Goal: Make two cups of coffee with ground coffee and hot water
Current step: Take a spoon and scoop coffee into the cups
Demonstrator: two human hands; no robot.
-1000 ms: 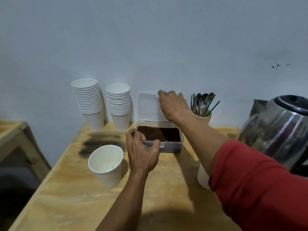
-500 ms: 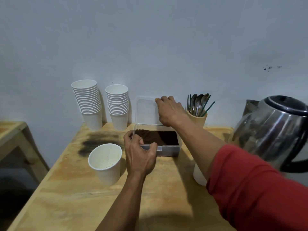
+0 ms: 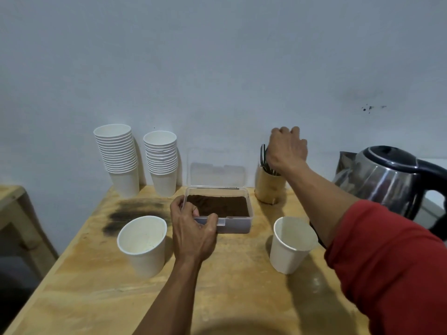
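A clear plastic box of ground coffee [image 3: 219,205] stands open on the wooden table [image 3: 229,293], its lid [image 3: 216,170] leaning back against the wall. My left hand [image 3: 193,228] grips the box's front left corner. My right hand [image 3: 286,148] is closed over the spoons [image 3: 263,158] in a tan holder cup [image 3: 267,187] right of the box; whether it grips one is hidden. One empty white paper cup [image 3: 142,243] stands left of my left hand, another [image 3: 292,243] at the right under my forearm. A steel electric kettle [image 3: 391,180] sits far right.
Two stacks of white paper cups [image 3: 118,155] [image 3: 162,160] stand against the wall at the back left. A dark scorch stain [image 3: 130,213] marks the tabletop. A second wooden table's corner [image 3: 12,197] shows at the left edge, with a gap between.
My right hand left the box lid and moved right onto the spoons in the holder. The lid now stands open by itself. My left hand kept hold of the box.
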